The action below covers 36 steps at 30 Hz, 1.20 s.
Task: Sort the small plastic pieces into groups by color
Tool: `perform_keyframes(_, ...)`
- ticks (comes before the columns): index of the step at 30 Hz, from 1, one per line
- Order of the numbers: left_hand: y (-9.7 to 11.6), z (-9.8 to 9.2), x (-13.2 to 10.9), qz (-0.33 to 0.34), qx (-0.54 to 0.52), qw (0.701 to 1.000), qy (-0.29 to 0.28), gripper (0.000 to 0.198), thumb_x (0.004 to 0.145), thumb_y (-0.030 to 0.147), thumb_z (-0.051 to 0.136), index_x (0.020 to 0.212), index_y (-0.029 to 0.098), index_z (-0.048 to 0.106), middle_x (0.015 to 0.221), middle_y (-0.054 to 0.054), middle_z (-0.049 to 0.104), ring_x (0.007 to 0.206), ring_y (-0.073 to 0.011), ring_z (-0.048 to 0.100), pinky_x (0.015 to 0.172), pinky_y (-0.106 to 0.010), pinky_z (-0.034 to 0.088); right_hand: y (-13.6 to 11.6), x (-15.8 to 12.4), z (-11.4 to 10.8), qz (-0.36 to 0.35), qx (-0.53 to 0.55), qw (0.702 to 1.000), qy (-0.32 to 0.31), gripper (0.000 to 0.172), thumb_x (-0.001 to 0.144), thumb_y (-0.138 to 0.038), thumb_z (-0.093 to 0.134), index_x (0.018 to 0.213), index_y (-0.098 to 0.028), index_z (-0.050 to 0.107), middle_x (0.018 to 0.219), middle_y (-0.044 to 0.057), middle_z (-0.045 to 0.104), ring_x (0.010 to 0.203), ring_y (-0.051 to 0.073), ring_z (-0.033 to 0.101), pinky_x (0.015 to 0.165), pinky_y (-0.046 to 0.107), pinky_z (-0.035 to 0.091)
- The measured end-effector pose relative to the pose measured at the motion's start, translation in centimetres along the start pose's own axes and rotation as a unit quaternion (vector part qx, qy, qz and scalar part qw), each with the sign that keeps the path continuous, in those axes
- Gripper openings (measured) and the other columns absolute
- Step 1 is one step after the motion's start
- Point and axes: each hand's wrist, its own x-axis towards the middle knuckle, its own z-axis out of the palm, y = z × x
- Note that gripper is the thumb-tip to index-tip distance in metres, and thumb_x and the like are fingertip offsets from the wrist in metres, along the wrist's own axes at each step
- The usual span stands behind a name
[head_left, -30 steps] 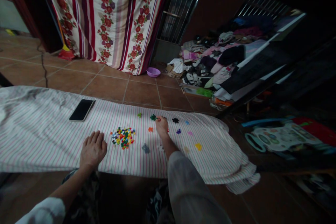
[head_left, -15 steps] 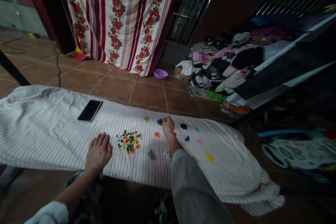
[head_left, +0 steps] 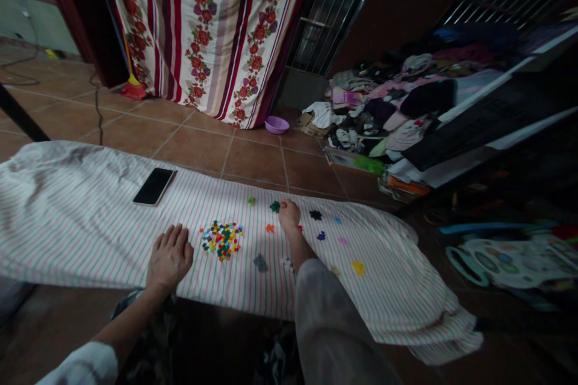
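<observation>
- Little has shifted in the last half second: the right hand (head_left: 289, 215) stays by the dark green cluster (head_left: 274, 206), and the left hand (head_left: 169, 255) stays flat on the striped cloth (head_left: 81, 216).
- Left hand: palm down, fingers stretched out and close together, holding nothing, just left of the mixed pile (head_left: 221, 239) of small coloured pieces.
- Right hand: fingers curled, with the tips at the dark green cluster's right edge. Whether they pinch a piece cannot be told.
- Small single-colour groups lie around the right hand:
  - a light green piece (head_left: 251, 200) further left
  - an orange group (head_left: 270, 228) nearer the person
  - a black group (head_left: 315, 215), a blue one (head_left: 336, 220), a purple one (head_left: 321, 236) and a pink one (head_left: 342, 241) to the right
  - a yellow group (head_left: 358, 266) near the cloth's front edge
  - a grey group (head_left: 260, 263) beside the forearm
- Nothing lies between the right hand and the mixed pile except the orange group and bare cloth.
- A phone (head_left: 154, 186) lies face up, well left of the pile. Its long axis runs away from the person and leans slightly right.
- The mixed pile is roughly round, a little wider from left to right. The dark green cluster is too small to show an axis.
- The cloth's long axis runs left to right.
- Beyond the cloth are tiled floor, a purple bowl (head_left: 276, 125), a flowered curtain (head_left: 217, 30) and a heap of clothes (head_left: 383, 108).
</observation>
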Motion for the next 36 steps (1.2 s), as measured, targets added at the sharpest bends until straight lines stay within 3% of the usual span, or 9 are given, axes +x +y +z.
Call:
perform_keyframes(5, 0.0, -0.2, 0.1, 0.011, 0.012, 1.000, 0.003, 0.040, 0.092, 0.028, 0.042, 0.119, 0.012, 0.066, 0.130, -0.018, 0.067, 0.129, -0.0327, 0.057, 0.107, -0.048, 0.041, -0.5, -2.3, -0.2, -0.072, 0.078, 0.991, 0.076, 0.036, 0.087, -0.010, 0.042, 0.101, -0.017, 0.074, 0.103, 0.010, 0.073, 0.100, 0.020, 0.065, 0.093, 0.030, 0.047)
perform_keyframes(10, 0.0, -0.5, 0.1, 0.015, 0.008, 1.000, -0.004, 0.041, 0.092, 0.027, 0.042, 0.120, 0.010, 0.066, 0.130, -0.019, 0.066, 0.129, -0.0334, 0.057, 0.107, -0.048, 0.040, -1.9, -7.3, 0.9, -0.166, 0.159, 0.970, 0.076, 0.035, 0.086, -0.010, 0.041, 0.097, -0.020, 0.073, 0.102, 0.009, 0.071, 0.097, 0.020, 0.066, 0.090, 0.031, 0.052)
perform_keyframes(18, 0.1, -0.5, 0.1, 0.009, 0.008, 1.000, -0.005, 0.040, 0.091, 0.027, 0.042, 0.118, 0.010, 0.066, 0.131, -0.019, 0.066, 0.128, -0.0343, 0.056, 0.107, -0.048, 0.040, -4.4, -17.0, 1.8, -0.311, 0.200, 0.929, -0.015, 0.033, 0.090, -0.010, 0.044, 0.101, -0.020, 0.073, 0.101, 0.008, 0.071, 0.098, 0.018, 0.067, 0.092, 0.030, 0.054)
perform_keyframes(23, 0.1, -0.5, 0.1, 0.000, -0.006, 1.000, -0.009, 0.041, 0.090, 0.028, 0.042, 0.120, 0.013, 0.065, 0.132, -0.019, 0.065, 0.130, -0.0337, 0.054, 0.108, -0.049, 0.039, -4.6, -21.2, 1.8, -0.323, 0.174, 0.926, -0.085, 0.033, 0.091, -0.010, 0.046, 0.105, -0.024, 0.073, 0.102, 0.006, 0.071, 0.101, 0.018, 0.067, 0.095, 0.032, 0.055)
perform_keyframes(28, 0.2, -0.6, 0.1, -0.008, -0.027, 1.000, -0.014, 0.043, 0.089, 0.029, 0.042, 0.122, 0.013, 0.064, 0.132, -0.020, 0.065, 0.130, -0.0349, 0.053, 0.107, -0.052, 0.039, -4.3, -22.6, 1.4, -0.310, 0.149, 0.931, -0.121, 0.035, 0.091, -0.010, 0.048, 0.110, -0.026, 0.072, 0.106, 0.005, 0.072, 0.101, 0.018, 0.067, 0.093, 0.030, 0.056)
perform_keyframes(36, 0.2, -0.6, 0.1, -0.017, -0.031, 0.999, -0.026, 0.044, 0.090, 0.028, 0.040, 0.122, 0.010, 0.065, 0.134, -0.021, 0.063, 0.132, -0.0355, 0.052, 0.109, -0.052, 0.038, -4.0, -21.7, 1.3, -0.292, 0.138, 0.940, -0.108, 0.035, 0.091, -0.010, 0.046, 0.109, -0.023, 0.073, 0.105, 0.007, 0.071, 0.102, 0.019, 0.067, 0.094, 0.032, 0.055)
